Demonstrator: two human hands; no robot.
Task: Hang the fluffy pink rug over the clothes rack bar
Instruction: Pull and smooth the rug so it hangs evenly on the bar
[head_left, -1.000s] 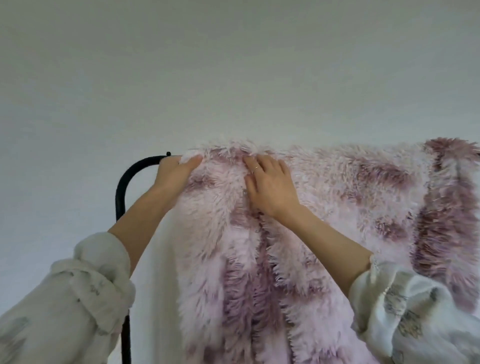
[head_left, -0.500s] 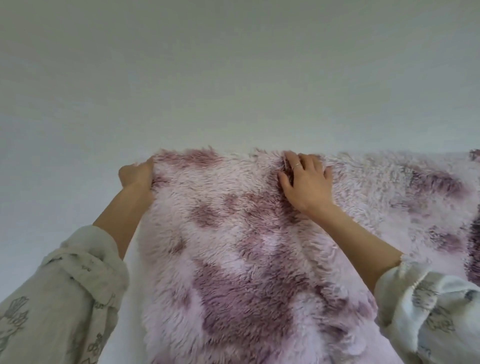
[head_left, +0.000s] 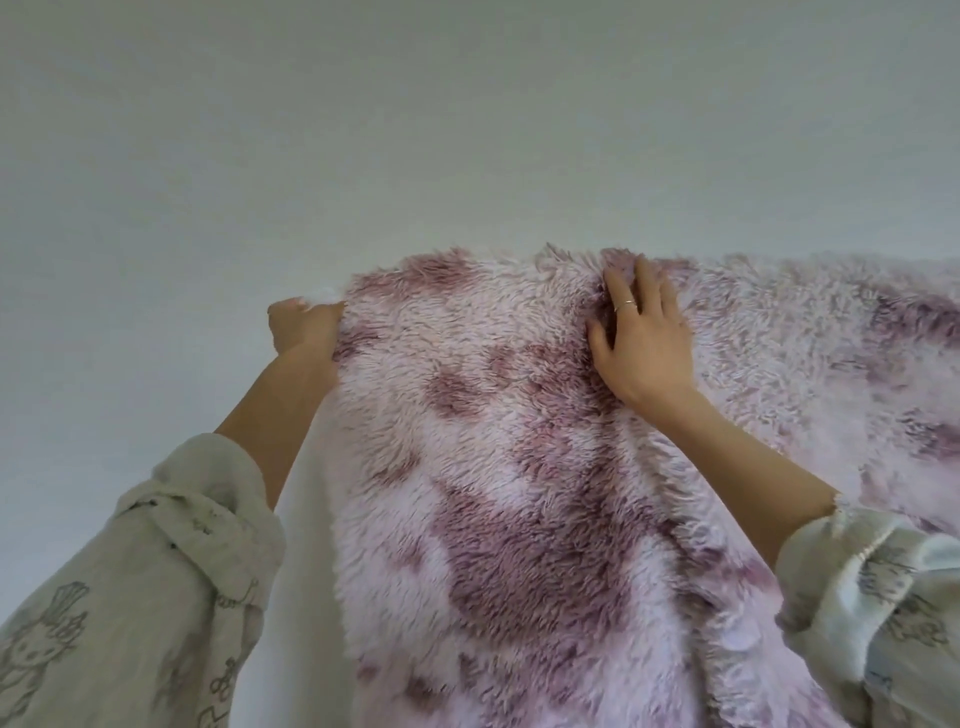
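The fluffy pink rug (head_left: 519, 493) fills the lower centre and right of the frame, its top edge level with both hands. The left hand (head_left: 304, 325) clamps its grip on the rug's upper left corner. The right hand (head_left: 644, 348) presses flat on the pile, fingers straight, a thin ring (head_left: 627, 305) on one.

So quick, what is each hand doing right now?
Left hand: curled, gripping the left edge of the rug.
Right hand: open, fingers pressing flat on the rug near its top.
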